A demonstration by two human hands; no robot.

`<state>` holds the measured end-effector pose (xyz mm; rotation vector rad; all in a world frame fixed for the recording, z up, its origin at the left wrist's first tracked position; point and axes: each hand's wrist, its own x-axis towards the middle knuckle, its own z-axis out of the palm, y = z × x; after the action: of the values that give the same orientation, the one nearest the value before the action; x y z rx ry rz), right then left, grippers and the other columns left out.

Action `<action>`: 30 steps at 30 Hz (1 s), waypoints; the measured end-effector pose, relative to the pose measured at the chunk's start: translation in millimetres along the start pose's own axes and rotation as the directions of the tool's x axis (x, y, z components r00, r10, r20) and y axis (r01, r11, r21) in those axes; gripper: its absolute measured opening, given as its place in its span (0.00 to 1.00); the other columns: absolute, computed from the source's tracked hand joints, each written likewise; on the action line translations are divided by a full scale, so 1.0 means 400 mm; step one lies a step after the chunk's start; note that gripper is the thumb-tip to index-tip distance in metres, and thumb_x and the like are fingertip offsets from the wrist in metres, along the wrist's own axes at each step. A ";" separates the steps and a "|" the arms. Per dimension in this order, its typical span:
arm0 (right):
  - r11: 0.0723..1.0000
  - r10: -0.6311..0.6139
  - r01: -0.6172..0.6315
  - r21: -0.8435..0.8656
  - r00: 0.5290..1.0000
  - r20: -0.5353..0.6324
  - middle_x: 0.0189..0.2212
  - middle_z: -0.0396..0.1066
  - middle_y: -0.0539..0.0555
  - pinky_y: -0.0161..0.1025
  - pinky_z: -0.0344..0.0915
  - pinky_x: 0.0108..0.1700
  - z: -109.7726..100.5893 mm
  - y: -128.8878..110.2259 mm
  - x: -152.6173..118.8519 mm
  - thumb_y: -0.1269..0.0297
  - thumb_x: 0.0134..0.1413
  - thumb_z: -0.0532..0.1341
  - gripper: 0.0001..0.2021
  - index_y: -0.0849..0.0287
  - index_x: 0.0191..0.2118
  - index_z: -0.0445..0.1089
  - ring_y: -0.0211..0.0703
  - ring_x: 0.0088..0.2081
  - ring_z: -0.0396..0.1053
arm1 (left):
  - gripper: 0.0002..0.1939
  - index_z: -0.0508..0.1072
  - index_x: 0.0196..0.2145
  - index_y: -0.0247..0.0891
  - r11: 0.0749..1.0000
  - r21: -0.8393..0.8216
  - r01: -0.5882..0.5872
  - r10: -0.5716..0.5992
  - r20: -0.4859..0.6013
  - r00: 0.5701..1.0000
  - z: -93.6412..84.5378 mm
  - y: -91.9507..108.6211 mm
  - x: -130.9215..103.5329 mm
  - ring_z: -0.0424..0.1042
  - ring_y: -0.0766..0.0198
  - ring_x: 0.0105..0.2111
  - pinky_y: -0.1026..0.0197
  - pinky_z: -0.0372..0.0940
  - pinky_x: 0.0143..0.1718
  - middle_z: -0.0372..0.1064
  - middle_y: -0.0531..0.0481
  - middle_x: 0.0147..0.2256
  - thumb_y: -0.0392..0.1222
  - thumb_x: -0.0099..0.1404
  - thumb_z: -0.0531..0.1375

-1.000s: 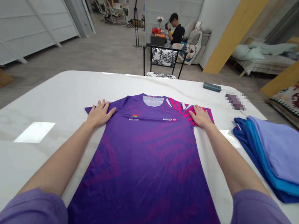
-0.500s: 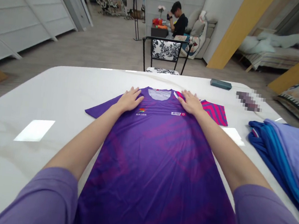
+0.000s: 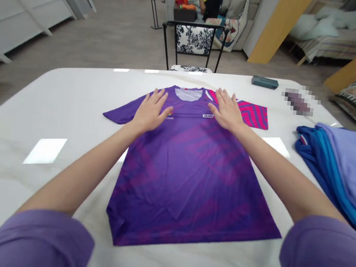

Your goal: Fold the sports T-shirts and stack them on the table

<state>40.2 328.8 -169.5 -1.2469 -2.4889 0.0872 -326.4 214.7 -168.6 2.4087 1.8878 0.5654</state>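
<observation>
A purple short-sleeved T-shirt with magenta patterning lies spread face up on the white table, its collar at the far side and its hem towards me. Its lower left corner is slightly creased. My left hand is over the upper left chest near the shoulder, fingers spread, partly covering a small printed logo. Over the upper right chest is my right hand, fingers apart, beside a white logo. Neither hand grips the fabric; whether the palms touch it I cannot tell.
A stack of folded blue and lavender clothes lies at the right table edge. Farther back are a dark green case and a blurred-out item. A patterned chair stands beyond the table, and a person sits in the background.
The view has tipped downward, bringing the shirt's whole hem into sight. My hands stay near the shoulders, now covering more of the chest logos.
</observation>
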 end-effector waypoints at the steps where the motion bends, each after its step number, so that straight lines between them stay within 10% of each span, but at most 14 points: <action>1: 1.000 -0.001 0.001 -0.007 1.000 0.026 0.85 0.41 0.58 0.72 0.25 0.84 -0.045 -0.048 -0.111 0.30 0.78 0.38 0.48 0.62 0.86 0.36 0.65 0.85 0.37 | 0.42 0.42 0.85 0.40 1.000 0.001 -0.030 0.030 0.029 0.999 -0.035 0.042 -0.108 0.33 0.40 0.84 0.31 0.35 0.83 0.39 0.42 0.84 0.64 0.85 0.46; 6: 0.997 0.082 -0.080 -0.018 0.976 0.201 0.84 0.47 0.54 0.69 0.40 0.85 -0.181 -0.222 -0.736 0.35 0.78 0.48 0.44 0.47 0.86 0.34 0.62 0.83 0.48 | 0.43 0.38 0.85 0.55 0.999 -0.031 -0.013 0.018 0.180 0.984 -0.140 0.220 -0.680 0.39 0.46 0.83 0.36 0.47 0.83 0.38 0.53 0.84 0.62 0.83 0.53; 9: 0.983 0.182 -0.178 -0.041 0.965 0.187 0.84 0.44 0.54 0.75 0.46 0.83 -0.179 -0.256 -0.976 0.35 0.75 0.53 0.47 0.43 0.86 0.30 0.66 0.82 0.49 | 0.41 0.44 0.85 0.55 1.000 -0.031 -0.004 0.010 0.202 0.979 -0.147 0.281 -0.898 0.43 0.45 0.83 0.34 0.51 0.82 0.43 0.51 0.83 0.58 0.83 0.55; 19: 0.962 0.264 -0.253 -0.100 0.958 0.110 0.84 0.46 0.55 0.80 0.48 0.80 -0.184 -0.265 -1.146 0.34 0.74 0.51 0.44 0.40 0.86 0.36 0.67 0.82 0.49 | 0.24 0.75 0.71 0.59 0.999 -0.040 -0.004 0.006 0.058 0.998 -0.199 0.311 -1.212 0.65 0.50 0.75 0.36 0.60 0.79 0.70 0.53 0.72 0.51 0.81 0.58; 24: 0.968 0.246 -0.242 -0.063 0.968 0.051 0.81 0.56 0.61 0.80 0.50 0.80 -0.220 -0.359 -1.124 0.35 0.75 0.53 0.44 0.46 0.86 0.42 0.70 0.80 0.55 | 0.13 0.84 0.50 0.52 0.968 -0.192 0.161 -0.189 -0.142 0.972 -0.233 0.235 -1.159 0.81 0.49 0.59 0.42 0.73 0.66 0.84 0.50 0.53 0.54 0.79 0.60; 30: 0.957 -0.070 0.042 0.289 0.994 0.087 0.71 0.73 0.58 0.70 0.70 0.70 -0.183 -0.761 -0.977 0.42 0.74 0.60 0.33 0.40 0.78 0.63 0.66 0.70 0.70 | 0.28 0.71 0.66 0.35 0.784 -0.396 0.477 -0.588 -0.231 0.775 -0.252 -0.039 -0.721 0.79 0.52 0.53 0.49 0.74 0.59 0.76 0.35 0.59 0.57 0.80 0.54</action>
<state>47.0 -171.5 -148.1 -1.0722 -2.4784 0.4864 -428.1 -73.5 -154.3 1.5233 2.2643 1.1812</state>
